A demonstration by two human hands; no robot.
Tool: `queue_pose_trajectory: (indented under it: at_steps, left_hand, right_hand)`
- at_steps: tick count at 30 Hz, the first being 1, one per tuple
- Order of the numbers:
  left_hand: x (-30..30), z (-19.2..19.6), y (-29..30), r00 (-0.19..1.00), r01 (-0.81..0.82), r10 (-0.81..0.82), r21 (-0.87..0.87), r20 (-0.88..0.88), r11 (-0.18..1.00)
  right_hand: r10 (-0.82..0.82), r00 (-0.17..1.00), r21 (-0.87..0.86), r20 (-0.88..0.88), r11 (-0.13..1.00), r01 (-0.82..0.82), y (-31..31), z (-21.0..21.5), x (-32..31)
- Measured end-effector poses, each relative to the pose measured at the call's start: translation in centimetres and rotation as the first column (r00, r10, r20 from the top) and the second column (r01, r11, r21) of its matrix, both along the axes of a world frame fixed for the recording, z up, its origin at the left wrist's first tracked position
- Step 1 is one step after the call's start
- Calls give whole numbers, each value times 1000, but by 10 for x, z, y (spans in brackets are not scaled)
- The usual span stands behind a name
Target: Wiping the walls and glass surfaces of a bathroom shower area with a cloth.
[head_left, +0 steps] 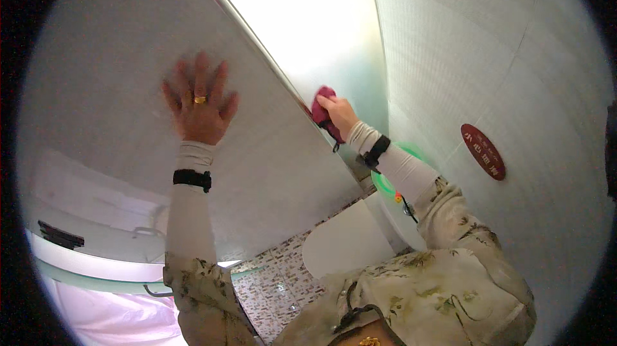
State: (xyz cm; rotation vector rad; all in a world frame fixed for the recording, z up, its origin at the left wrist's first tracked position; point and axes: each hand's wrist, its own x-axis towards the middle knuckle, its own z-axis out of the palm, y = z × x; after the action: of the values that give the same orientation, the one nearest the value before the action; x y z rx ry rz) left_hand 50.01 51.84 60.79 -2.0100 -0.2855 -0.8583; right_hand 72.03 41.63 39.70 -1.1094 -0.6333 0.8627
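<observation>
My left hand (pixel 202 114) lies against a large grey panel (pixel 109 95), its fingers spread and a gold ring on one of them. To the right, my right hand (pixel 340 116) grips a dark red cloth (pixel 318 113), which is bunched up and has a dark cord-like piece hanging below. The cloth is at the long metal edge strip (pixel 260 56) where the grey panel meets a bright, pale pane (pixel 315 18). Some of my right fingers are hidden behind the cloth. Both wrists wear black straps.
At the right stands a pale wall (pixel 456 56) with an oval dark red sign (pixel 483 152). Below are a white, lid-like surface (pixel 344 236), a green round-rimmed item (pixel 384 184) and a mosaic-tiled floor (pixel 273 285). Lower left are a curved handle (pixel 156 292) and pinkish sheeting (pixel 116 317).
</observation>
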Motion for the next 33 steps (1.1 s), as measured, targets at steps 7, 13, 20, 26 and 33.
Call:
queue_pose_trajectory:
  at_steps: [7,13,20,26,33]
  left_hand:
    - [0,1,1,1000,-21,21,-36,3,999]
    - [-4,-1,5,998,-65,63,-59,-28,996]
    - [-2,-1,0,996,-77,72,-120,-51,990]
    - [-8,1,-2,996,-84,81,-80,-38,993]
    - [-4,-4,-2,996,-86,82,-108,-45,990]
  right_hand:
    - [-161,869,673,467,703,-232,-28,209,-26]
    - [-577,464,638,672,770,33,-3,128,-47]
    - [-470,448,370,761,880,297,-20,-137,-81]
    - [-467,568,399,678,882,250,-25,-171,-82]
    - [-689,156,686,708,723,82,16,39,-44]
